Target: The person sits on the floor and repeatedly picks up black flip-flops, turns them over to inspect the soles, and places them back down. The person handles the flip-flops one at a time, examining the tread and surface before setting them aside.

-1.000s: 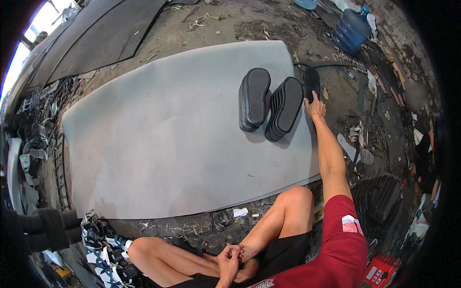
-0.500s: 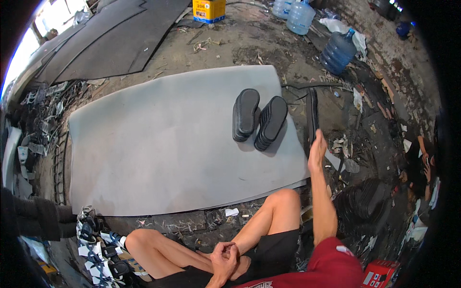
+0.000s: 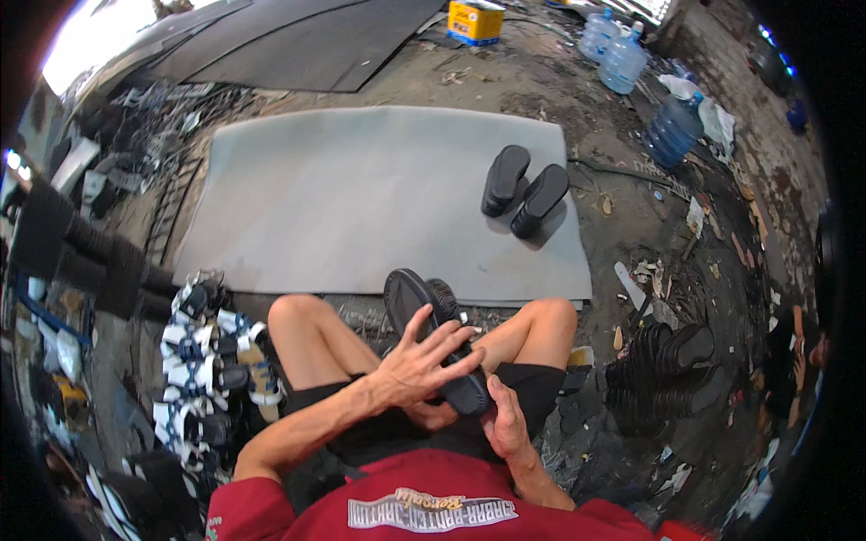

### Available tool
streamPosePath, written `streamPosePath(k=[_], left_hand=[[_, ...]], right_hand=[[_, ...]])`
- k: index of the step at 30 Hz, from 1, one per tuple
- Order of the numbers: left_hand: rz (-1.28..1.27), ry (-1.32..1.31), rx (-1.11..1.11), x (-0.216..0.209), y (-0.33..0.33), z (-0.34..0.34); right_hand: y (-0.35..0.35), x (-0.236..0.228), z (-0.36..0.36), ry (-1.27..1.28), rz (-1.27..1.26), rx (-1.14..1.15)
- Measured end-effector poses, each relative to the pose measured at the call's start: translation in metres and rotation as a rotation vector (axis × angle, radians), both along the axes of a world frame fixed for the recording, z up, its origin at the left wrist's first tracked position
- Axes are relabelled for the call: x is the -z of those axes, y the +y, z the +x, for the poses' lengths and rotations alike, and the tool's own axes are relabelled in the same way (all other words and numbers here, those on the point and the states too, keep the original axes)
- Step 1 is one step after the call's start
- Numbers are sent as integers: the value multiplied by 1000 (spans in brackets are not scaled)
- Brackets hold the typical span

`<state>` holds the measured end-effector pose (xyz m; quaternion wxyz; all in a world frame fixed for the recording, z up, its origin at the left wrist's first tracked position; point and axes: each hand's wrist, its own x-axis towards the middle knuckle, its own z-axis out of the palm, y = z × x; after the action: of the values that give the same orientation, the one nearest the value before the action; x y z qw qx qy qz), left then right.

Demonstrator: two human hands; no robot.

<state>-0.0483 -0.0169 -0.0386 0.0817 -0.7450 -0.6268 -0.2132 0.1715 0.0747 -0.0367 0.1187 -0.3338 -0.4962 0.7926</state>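
Note:
In front of my lap is a black shoe sole (image 3: 408, 293), tilted, with a second ribbed black sole (image 3: 444, 296) close behind it. My left hand (image 3: 424, 361) lies across the upper sole with its fingers spread and stretched out. At the near end, my right hand (image 3: 507, 422) pinches the sole's edge between thumb and fingers. Part of the second sole is hidden behind my left hand. Two stacks of black soles, a left stack (image 3: 505, 180) and a right stack (image 3: 541, 200), stand on the far right of a grey sheet (image 3: 361, 198).
White and navy sandals (image 3: 194, 379) lie piled to my left. More black soles (image 3: 667, 361) are heaped on the floor at right. Blue water jugs (image 3: 674, 131), a yellow box (image 3: 475, 22) and dark sheets (image 3: 298, 45) lie farther off. Scraps litter the ground.
My right hand has come back from the right side of the grey sheet to my lap, bringing soles. My left hand has lifted from my lap onto them. The view has shifted.

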Motion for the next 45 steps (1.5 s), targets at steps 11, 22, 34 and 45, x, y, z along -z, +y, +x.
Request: streamPosePath(k=[11, 22, 34, 45], left_hand=[[354, -2147, 59, -60, -39, 8], [895, -2318, 118, -40, -77, -15], [430, -2396, -125, -40, -48, 18], [412, -2238, -395, -22, -61, 11]], right_hand=[[41, -41, -51, 182, 599, -345], [6, 73, -28, 179, -277, -672], [80, -53, -41, -12, 1045, 12], [-32, -24, -53, 301, -323, -378]])
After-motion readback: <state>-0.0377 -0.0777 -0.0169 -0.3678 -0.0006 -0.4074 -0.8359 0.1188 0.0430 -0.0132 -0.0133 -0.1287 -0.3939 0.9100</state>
